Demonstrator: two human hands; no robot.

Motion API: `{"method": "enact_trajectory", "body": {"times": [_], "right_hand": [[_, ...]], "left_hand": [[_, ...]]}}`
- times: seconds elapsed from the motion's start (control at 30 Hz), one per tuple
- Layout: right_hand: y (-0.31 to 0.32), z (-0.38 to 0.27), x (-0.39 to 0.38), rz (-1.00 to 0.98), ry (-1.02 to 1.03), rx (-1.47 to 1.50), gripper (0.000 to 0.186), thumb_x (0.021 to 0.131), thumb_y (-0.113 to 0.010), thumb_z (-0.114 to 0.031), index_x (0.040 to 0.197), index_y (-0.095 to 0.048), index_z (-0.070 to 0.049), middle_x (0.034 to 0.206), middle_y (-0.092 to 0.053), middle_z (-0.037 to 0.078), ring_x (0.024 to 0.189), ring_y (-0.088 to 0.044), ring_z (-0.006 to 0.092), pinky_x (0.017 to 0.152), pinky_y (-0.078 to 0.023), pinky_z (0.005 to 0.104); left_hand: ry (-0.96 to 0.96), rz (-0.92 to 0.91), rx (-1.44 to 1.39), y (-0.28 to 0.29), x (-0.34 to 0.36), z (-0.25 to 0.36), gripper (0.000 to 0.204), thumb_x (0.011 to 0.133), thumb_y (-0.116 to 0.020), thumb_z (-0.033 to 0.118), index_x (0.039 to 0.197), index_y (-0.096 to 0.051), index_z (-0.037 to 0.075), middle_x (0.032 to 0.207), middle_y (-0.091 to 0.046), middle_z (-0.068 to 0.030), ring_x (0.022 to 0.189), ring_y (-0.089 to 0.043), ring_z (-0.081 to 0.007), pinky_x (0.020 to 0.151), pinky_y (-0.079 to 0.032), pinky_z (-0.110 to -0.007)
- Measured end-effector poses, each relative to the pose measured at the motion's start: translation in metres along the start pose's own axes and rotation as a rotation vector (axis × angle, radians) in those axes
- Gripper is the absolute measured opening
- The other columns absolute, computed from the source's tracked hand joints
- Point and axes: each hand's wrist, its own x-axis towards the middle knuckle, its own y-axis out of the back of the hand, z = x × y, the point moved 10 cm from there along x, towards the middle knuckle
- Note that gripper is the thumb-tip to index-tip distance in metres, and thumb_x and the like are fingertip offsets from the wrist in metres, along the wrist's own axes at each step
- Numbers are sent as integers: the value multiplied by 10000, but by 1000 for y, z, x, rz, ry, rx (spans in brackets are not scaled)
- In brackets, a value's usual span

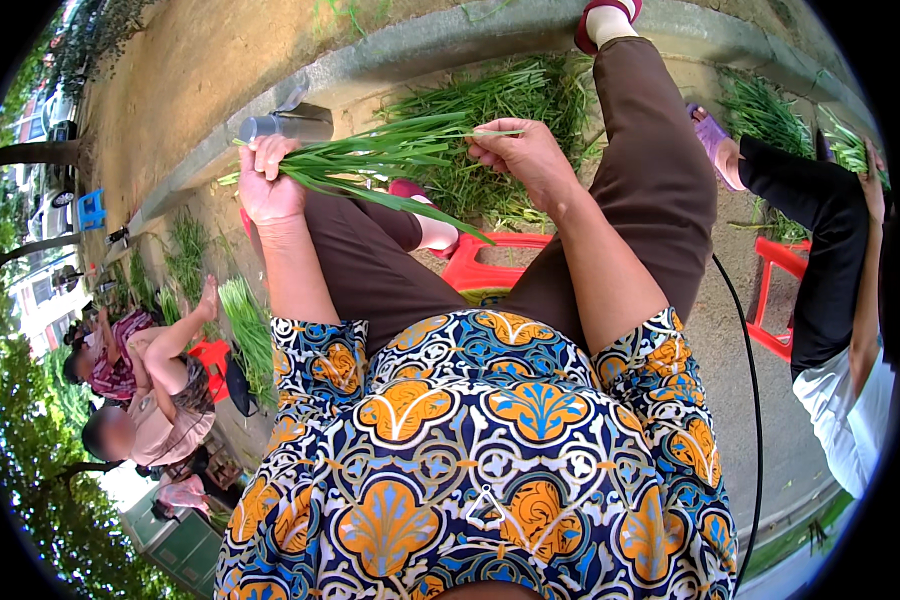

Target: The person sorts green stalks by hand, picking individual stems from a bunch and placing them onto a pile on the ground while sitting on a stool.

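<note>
My left hand (pixel 273 192) is closed round one end of a bunch of long, flat green leaves (pixel 385 153), which look like chives. The bunch fans out to the right above my lap, a few blades drooping toward my knees. At its far tips, my right hand (pixel 530 165) pinches a thin green blade (pixel 498 132) between thumb and fingers. Beyond both hands, a loose pile of the same greens (pixel 545 100) lies on the ground between my feet.
A grey cylindrical container (pixel 305 125) is beside my left hand, near the concrete kerb (pixel 690 35). Part of a red stool (pixel 490 262) shows between my legs. People sit at left and right, with more greens (pixel 248 335) around them. A black cable (pixel 756 400) runs along my right.
</note>
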Motion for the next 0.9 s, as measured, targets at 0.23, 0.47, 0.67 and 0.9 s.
{"method": "enact_trajectory", "body": {"times": [0.23,0.47,0.67,0.9], "right_hand": [[8,-3,2,89,33,132,69,767,-630,-72,793,-611,-11,688,-600,34,594,-518,86,550,-409,207],[15,7,8,133,12,133,73,777,-604,-117,753,-581,-52,671,-572,8,589,-493,78,541,-390,215],[10,25,11,158,-78,348,83,777,-613,-122,735,-566,-69,668,-560,2,578,-494,82,530,-400,225],[7,43,7,241,-202,396,94,771,-611,-105,717,-547,-64,663,-550,-3,574,-501,94,513,-405,231]], "left_hand": [[-21,-104,83,-10,-5,-3,360,946,-363,327,717,-418,56,499,-289,13,393,-256,-111,431,-289,-237],[31,-249,324,-12,-13,-1,335,931,-435,327,723,-441,64,500,-322,5,394,-279,-109,433,-282,-240],[76,-295,551,-27,-24,-9,345,944,-410,350,744,-457,73,517,-352,4,413,-295,-103,449,-294,-246],[176,-393,744,-39,-40,-26,378,963,-340,372,775,-474,72,519,-350,28,409,-285,-85,446,-286,-239]]}}
